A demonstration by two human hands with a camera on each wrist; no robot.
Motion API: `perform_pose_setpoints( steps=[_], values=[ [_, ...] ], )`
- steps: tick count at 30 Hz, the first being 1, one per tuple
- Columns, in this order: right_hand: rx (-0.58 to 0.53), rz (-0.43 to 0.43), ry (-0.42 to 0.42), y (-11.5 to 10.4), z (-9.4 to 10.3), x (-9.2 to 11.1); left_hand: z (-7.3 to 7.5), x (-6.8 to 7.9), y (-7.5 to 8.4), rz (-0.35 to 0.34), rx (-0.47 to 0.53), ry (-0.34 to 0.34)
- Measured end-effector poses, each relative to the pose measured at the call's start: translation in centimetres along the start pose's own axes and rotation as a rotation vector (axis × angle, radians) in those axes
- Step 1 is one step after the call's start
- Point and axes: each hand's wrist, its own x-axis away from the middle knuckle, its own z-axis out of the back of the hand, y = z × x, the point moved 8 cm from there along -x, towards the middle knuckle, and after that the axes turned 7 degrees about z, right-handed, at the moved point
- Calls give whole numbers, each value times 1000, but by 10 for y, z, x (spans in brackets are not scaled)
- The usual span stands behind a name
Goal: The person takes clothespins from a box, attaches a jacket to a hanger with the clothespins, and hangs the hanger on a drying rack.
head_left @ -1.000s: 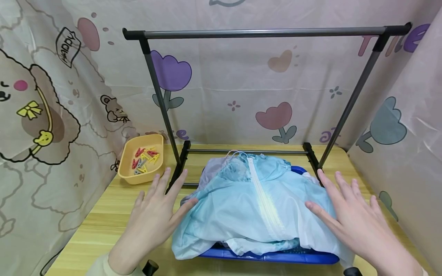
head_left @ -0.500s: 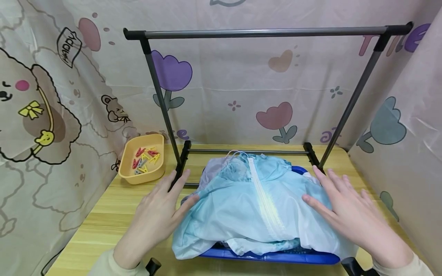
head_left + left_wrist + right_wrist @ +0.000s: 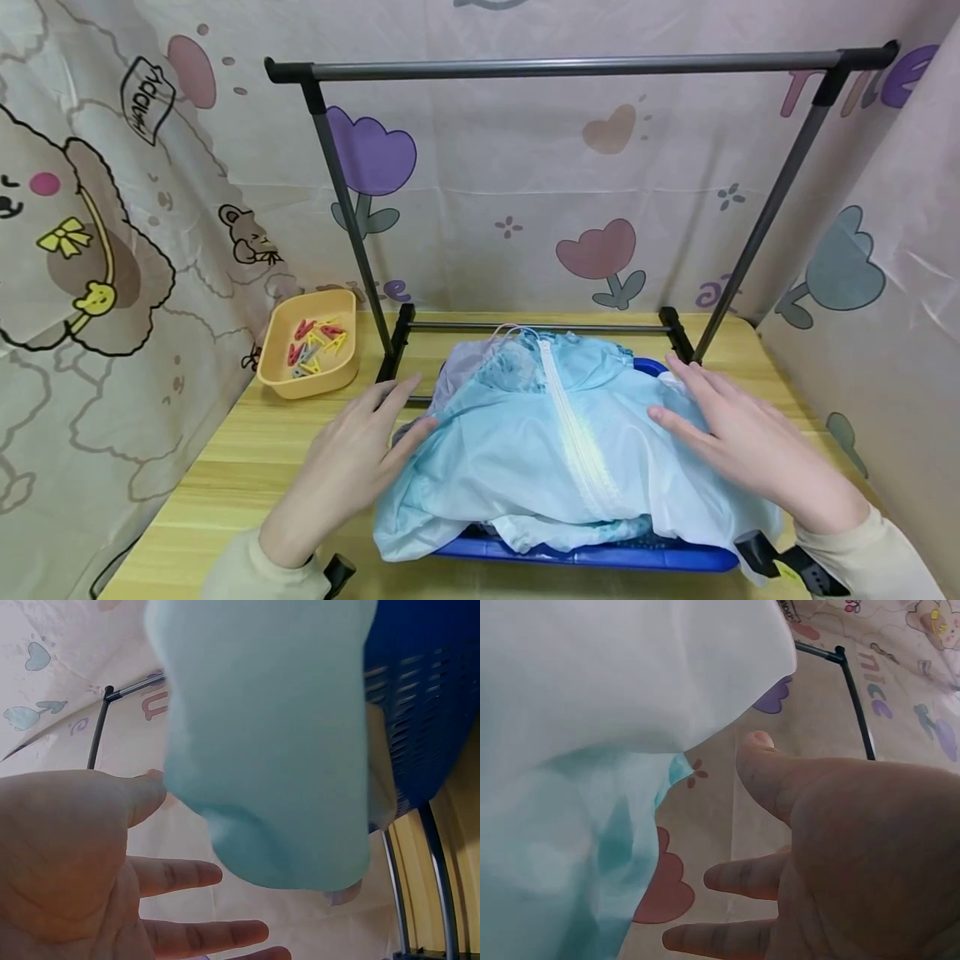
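A light blue zip-up jacket [image 3: 510, 450] lies heaped over a blue plastic basket [image 3: 600, 557], its white zipper running down the middle. At its left side is my left hand [image 3: 352, 450], fingers extended and holding nothing. My right hand [image 3: 750, 433] hovers over the jacket's right side, fingers straight, also holding nothing. In the left wrist view, the jacket's sleeve [image 3: 262, 750] hangs past the thumb, and the basket's slotted wall [image 3: 420, 697] shows behind. The right wrist view has pale cloth [image 3: 630, 675] beside my spread fingers. A greyish-purple garment [image 3: 459, 371] peeks out behind the jacket.
A black metal rack [image 3: 577, 67] stands behind, its crossbar high above the table [image 3: 202, 483]. Left of it sits a yellow tray [image 3: 330, 385] with several red, yellow and grey clothespins [image 3: 307, 354]. Printed curtains [image 3: 480, 167] surround the table.
Both hands have moved slightly inward toward the jacket, and their spread fingers have drawn closer together. The jacket, basket and tray stay in place.
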Motion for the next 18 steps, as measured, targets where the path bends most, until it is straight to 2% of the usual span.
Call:
perform_pose_setpoints(
  steps=[18],
  values=[
    [-12, -7, -91, 13, -15, -22, -19, -9, -3, 5, 48, -54]
  ],
)
